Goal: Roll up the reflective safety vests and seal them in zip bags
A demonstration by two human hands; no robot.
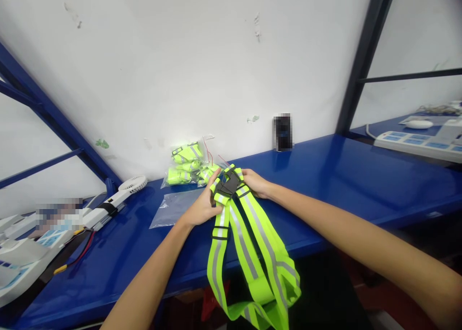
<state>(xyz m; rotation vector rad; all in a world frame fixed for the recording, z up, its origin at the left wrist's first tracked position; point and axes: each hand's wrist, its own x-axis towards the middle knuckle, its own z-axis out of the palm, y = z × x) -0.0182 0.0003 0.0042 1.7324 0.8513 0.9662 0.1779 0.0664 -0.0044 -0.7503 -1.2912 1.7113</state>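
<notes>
A neon yellow-green reflective safety vest (247, 245), made of straps with silver stripes, hangs from both hands over the front edge of the blue table. At its top is a black plastic buckle (228, 183). My left hand (204, 204) grips the strap on the buckle's left side, thumb pointing up. My right hand (254, 183) is closed on the strap at the buckle's right side, its fingers partly hidden behind the webbing. The lower loops dangle below the tabletop. Whether the buckle halves are fully clicked together, I cannot tell.
Bagged yellow-green vests (184, 164) lie against the wall. A flat clear plastic bag (175, 207) rests on the blue table (325, 176). Left are a white handheld fan (132, 184) and power strips; a dark box (283, 132) stands at the back right.
</notes>
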